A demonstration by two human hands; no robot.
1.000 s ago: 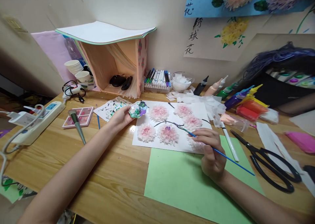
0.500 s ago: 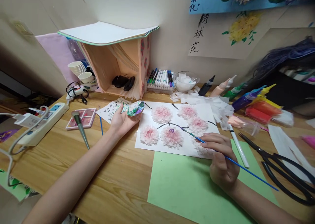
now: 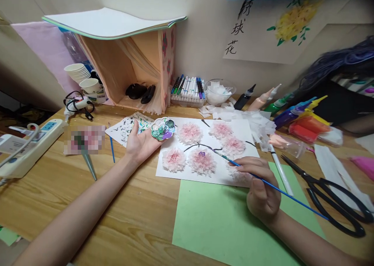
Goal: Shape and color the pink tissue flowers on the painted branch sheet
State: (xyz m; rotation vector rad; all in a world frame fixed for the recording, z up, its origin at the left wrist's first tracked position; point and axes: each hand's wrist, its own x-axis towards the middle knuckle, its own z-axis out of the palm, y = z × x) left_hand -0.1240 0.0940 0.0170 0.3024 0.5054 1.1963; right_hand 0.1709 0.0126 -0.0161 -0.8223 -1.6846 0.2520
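Since the earlier frames the small flower-shaped paint palette (image 3: 163, 128) has tipped from edge-on to level, its wells of green and purple paint now facing up, and the view has shifted slightly. Left hand (image 3: 142, 143), palm up, cradles the palette on half-curled fingertips at the left edge of the white sheet bearing pink tissue-paper flowers (image 3: 204, 149). Right hand (image 3: 258, 188) is closed in a pen grip on the thin blue-handled paintbrush (image 3: 274, 187). The brush's long axis runs from lower right, over the pale green paper sheet (image 3: 228, 223), up and left to its tip, which lies just beside the purple-dabbed centre flower (image 3: 201, 160). The palette lies farther left along that line, beyond the flower, nearer the left hand. Black-handled scissors (image 3: 336, 197) rest well apart at right on the wooden table (image 3: 117, 203).
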